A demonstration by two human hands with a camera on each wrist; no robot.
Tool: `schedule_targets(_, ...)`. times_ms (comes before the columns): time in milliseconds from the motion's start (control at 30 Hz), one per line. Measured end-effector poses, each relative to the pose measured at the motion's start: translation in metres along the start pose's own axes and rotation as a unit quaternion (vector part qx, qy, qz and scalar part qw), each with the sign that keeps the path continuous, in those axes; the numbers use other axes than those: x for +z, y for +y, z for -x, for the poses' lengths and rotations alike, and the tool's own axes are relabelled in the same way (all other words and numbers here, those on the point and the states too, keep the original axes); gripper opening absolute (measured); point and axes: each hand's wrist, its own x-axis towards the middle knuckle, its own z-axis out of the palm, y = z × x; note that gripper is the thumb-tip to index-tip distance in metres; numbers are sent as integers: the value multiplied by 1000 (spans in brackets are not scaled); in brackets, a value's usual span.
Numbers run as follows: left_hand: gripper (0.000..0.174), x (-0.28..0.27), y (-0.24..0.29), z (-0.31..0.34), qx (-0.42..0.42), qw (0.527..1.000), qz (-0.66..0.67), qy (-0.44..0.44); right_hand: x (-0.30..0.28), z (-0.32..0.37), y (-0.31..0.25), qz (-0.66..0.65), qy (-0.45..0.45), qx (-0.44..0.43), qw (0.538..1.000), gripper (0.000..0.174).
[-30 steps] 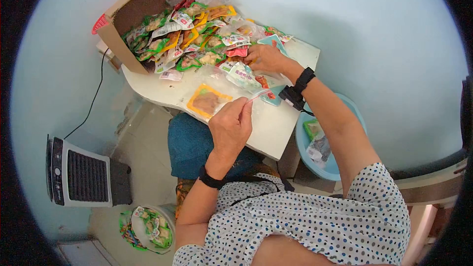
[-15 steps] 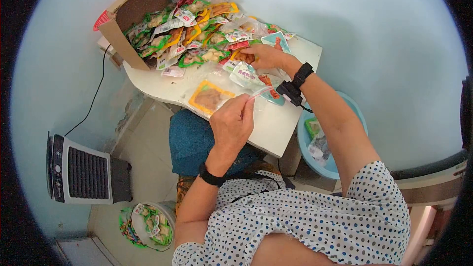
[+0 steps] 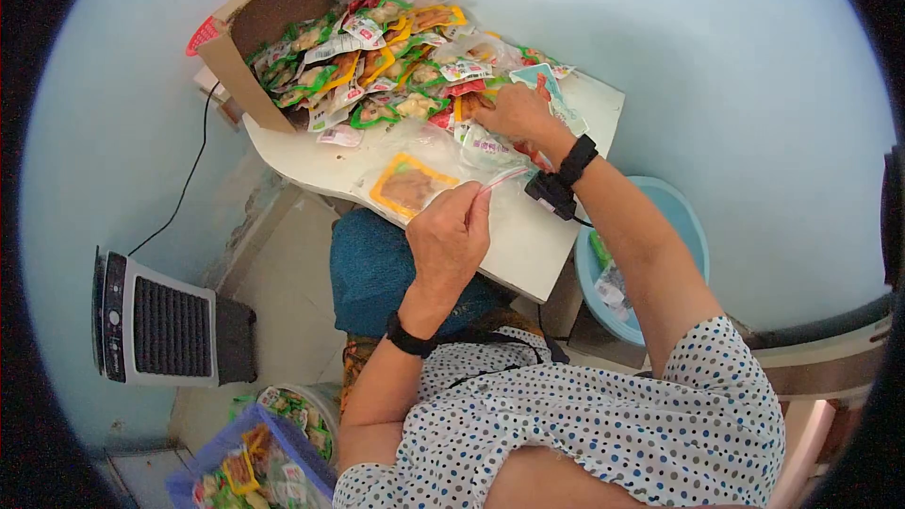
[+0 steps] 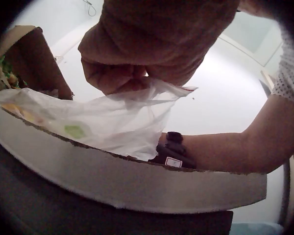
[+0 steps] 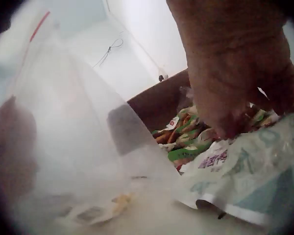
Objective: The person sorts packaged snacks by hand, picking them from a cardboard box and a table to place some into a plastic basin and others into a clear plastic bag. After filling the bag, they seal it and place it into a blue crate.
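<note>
My left hand (image 3: pixel 448 240) pinches the red-striped edge of a clear zip bag (image 4: pixel 112 122) between thumb and fingers. Inside the bag lies a yellow-edged food packet (image 3: pixel 410 186), flat on the white table (image 3: pixel 528 259). My right hand (image 3: pixel 528 118) reaches down into a heap of food packets (image 3: pixel 415 75), its fingertips at a brownish packet with a yellow edge (image 3: pixel 468 107). Whether those fingers grip it I cannot tell. Next to this hand lie a pale teal packet (image 3: pixel 564 111) and a white packet with purple print (image 5: pixel 215 156).
A cardboard box (image 3: pixel 247 75) on its side holds part of the heap. Right of the table stands a light blue tub (image 3: pixel 696 236) with a few packets. At lower left are a blue-violet basket (image 3: pixel 203 462) of packets and a white bucket (image 3: pixel 325 405). An air cooler (image 3: pixel 170 320) stands at left.
The blue-violet basket of packets has come into view at lower left, in front of the bucket. My right fingers have shifted slightly among the packets; the left hand keeps its pinch on the bag.
</note>
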Motion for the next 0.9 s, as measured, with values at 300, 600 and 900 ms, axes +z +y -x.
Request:
schedule_targets(300, 10, 3, 8, -1, -3, 1000, 0, -21, -2, -7, 6, -115, -51, 9, 992, 56)
schedule_targets(600, 9, 1, 6, -2, -10, 1000, 3, -17, 45, -44, 69, -388, 4, -12, 921, 24)
schedule_targets(900, 10, 6, 3, 2, 4, 1000, 9, 9, -6, -22, 81, -556, -25, 57, 828, 23)
